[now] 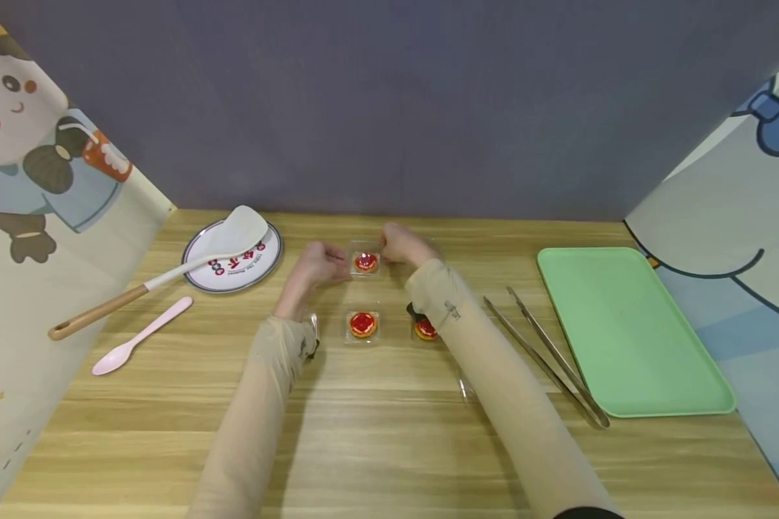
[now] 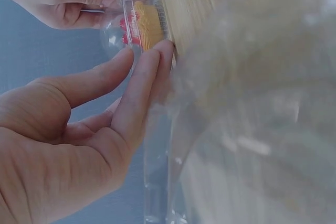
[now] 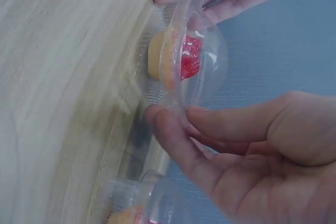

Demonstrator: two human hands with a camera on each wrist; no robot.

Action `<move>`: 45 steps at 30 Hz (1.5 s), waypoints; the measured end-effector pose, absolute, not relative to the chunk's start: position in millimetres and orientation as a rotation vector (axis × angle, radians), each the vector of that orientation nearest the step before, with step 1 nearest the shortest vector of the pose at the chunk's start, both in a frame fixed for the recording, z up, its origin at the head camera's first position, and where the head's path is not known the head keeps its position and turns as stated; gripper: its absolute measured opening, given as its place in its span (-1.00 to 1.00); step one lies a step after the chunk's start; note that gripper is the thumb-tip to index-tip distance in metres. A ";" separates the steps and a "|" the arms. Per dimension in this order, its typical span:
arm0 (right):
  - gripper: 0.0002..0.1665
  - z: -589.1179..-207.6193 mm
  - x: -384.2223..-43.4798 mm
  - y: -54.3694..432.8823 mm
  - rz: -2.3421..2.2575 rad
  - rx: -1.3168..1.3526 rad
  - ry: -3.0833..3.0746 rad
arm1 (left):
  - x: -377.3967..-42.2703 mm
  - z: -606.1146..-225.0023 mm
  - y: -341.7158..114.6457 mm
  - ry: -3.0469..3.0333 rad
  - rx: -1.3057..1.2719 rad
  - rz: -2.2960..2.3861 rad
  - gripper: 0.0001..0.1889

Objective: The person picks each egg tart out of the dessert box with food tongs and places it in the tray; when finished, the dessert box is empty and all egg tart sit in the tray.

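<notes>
At the far middle of the table, a clear domed plastic box holds a small tart with a red top and a yellow-orange base. My left hand pinches its left edge between thumb and fingertips. On the opposite side, the thumb and index finger of my right hand pinch the rim where dome and base meet. The tart sits upright inside, and the dome lies over it. A second boxed tart is nearer in the middle. Partly covered by my right sleeve is another red-topped tart.
On the left are a plate with a white wooden-handled turner across it, and a pink spoon. Metal tongs lie beside a green tray on the right. A dark wall rises behind the table.
</notes>
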State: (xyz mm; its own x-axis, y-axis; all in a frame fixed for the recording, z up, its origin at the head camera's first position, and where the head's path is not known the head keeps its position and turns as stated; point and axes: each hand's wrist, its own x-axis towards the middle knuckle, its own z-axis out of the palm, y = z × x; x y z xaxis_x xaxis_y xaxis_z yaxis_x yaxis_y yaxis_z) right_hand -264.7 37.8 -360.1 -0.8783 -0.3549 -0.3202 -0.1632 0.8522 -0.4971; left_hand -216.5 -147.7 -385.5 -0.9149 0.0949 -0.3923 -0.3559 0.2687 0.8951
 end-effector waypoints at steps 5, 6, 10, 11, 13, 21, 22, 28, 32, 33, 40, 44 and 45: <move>-0.91 -364.0 -264.8 42.1 -0.834 -0.288 2.571 | -217.8 -386.4 -147.6 2.136 -0.243 1.719 -0.53; -0.95 -364.6 -264.7 43.0 -0.867 -0.275 2.558 | -218.1 -386.5 -147.7 2.133 -0.240 1.721 -0.53; -0.73 -365.5 -265.0 46.3 -0.913 -0.267 2.535 | -218.4 -385.8 -148.1 2.134 -0.220 1.718 -0.53; -0.72 -365.4 -265.3 46.4 -0.912 -0.272 2.535 | -218.1 -385.3 -148.4 2.136 -0.216 1.718 -0.52; -0.79 -365.2 -266.2 46.4 -0.896 -0.285 2.533 | -217.5 -384.5 -148.6 2.135 -0.217 1.723 -0.50; -0.50 -363.6 -270.1 41.7 -0.833 -0.259 2.519 | -217.0 -384.6 -147.5 2.142 -0.218 1.747 -0.43; -0.48 -363.4 -270.2 41.3 -0.835 -0.252 2.516 | -216.9 -384.9 -147.7 2.149 -0.212 1.741 -0.41; -0.45 -361.9 -268.6 39.3 -0.864 -0.221 2.511 | -216.1 -384.9 -149.5 2.187 -0.188 1.705 -0.35; -0.46 -360.9 -267.2 37.9 -0.857 -0.194 2.522 | -216.6 -385.8 -150.4 2.176 -0.174 1.729 -0.32; -0.48 -360.8 -266.8 37.5 -0.853 -0.191 2.528 | -216.6 -386.1 -150.9 2.178 -0.166 1.732 -0.31; -0.66 -360.6 -265.7 39.0 -0.840 -0.223 2.548 | -217.0 -389.6 -153.5 2.185 -0.133 1.753 -0.32; -0.70 -360.9 -265.9 39.7 -0.839 -0.231 2.550 | -218.3 -392.2 -154.8 2.176 -0.138 1.756 -0.32; -0.68 -361.1 -266.1 39.4 -0.839 -0.228 2.549 | -218.4 -392.7 -155.3 2.168 -0.140 1.760 -0.32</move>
State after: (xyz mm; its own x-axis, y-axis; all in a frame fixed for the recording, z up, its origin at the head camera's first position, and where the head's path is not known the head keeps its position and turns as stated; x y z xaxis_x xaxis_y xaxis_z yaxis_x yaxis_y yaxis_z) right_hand -266.1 39.4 -361.1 -0.8875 -0.2876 -0.3601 -0.0176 0.8019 -0.5972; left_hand -218.4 -155.3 -392.7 -0.9360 0.1380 -0.3237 -0.2885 0.2260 0.9304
